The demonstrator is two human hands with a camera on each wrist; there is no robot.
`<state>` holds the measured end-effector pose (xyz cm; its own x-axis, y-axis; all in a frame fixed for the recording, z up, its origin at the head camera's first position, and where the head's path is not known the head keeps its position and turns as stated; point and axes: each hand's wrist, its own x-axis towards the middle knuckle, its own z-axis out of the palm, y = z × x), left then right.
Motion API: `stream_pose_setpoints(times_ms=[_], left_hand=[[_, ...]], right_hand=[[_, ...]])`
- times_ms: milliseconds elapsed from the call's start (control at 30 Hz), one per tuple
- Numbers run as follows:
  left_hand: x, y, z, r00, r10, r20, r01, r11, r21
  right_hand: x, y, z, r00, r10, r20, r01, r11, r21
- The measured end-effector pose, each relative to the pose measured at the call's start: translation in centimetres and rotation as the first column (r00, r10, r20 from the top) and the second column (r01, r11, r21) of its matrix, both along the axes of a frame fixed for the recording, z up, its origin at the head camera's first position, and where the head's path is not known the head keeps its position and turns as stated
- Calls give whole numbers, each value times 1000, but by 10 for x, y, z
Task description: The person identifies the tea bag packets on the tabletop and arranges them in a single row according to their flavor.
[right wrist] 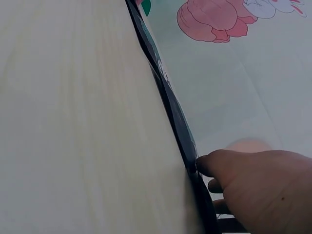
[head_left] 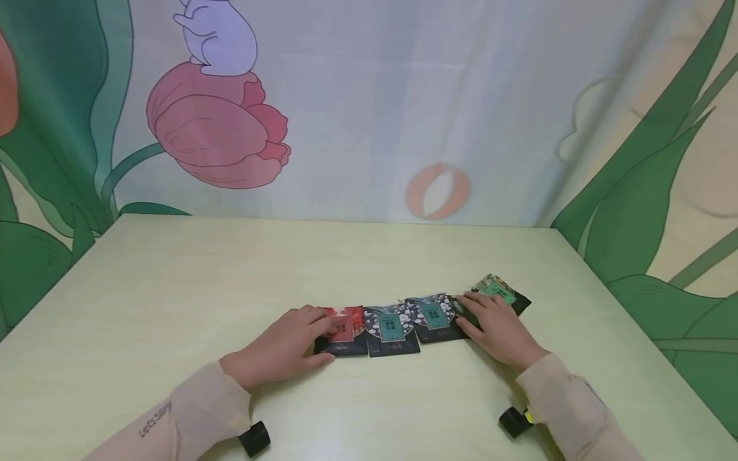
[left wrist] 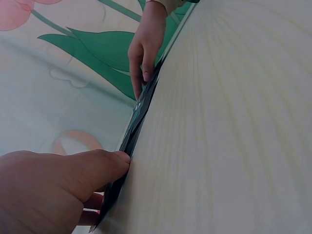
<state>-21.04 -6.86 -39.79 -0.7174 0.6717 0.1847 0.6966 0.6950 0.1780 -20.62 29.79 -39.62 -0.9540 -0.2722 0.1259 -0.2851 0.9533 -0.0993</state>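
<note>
Several flat dark packets lie side by side on the table in the head view. The leftmost is a red-printed packet (head_left: 353, 333); my left hand (head_left: 282, 342) rests at its left end, fingers on top and thumb at the near corner. To its right come two teal-labelled floral packets (head_left: 392, 328), the second (head_left: 435, 315) set slightly higher. My right hand (head_left: 500, 325) touches a partly hidden dark packet (head_left: 457, 308) beside them. A tilted green-labelled packet (head_left: 497, 289) lies beyond its fingers. In both wrist views the packets (left wrist: 127, 141) (right wrist: 173, 109) appear edge-on, with the thumbs at their edge.
The pale wooden table (head_left: 202, 275) extends around the packets. Behind it hangs a printed curtain (head_left: 346, 115) with flowers and leaves. Small black devices (head_left: 255, 439) (head_left: 514, 422) sit at both wrists, close above the table.
</note>
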Motion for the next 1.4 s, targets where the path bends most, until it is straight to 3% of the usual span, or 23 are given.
stream_pose_setpoints(times_ms=[300, 567, 867, 1067, 1400], left_hand=[[-1, 0, 4, 1000, -1, 15, 1, 1000, -3], [0, 0, 4, 1000, -6, 4, 6, 1000, -4], [0, 0, 2, 1000, -1, 9, 2, 1000, -2], [-1, 0, 1, 1000, -13, 11, 13, 1000, -3], [-1, 0, 1, 1000, -14, -6, 14, 1000, 1]], right_hand=[[-4, 11, 10, 997, 0, -75, -7, 995, -101], [-8, 41, 9, 1000, 9, 1, -9, 991, -134], [-7, 56, 9, 997, -27, 76, 34, 994, -101], [-6, 61, 11, 995, -88, 55, 90, 995, -36], [-12, 65, 14, 996, -88, 2, 88, 996, 16]])
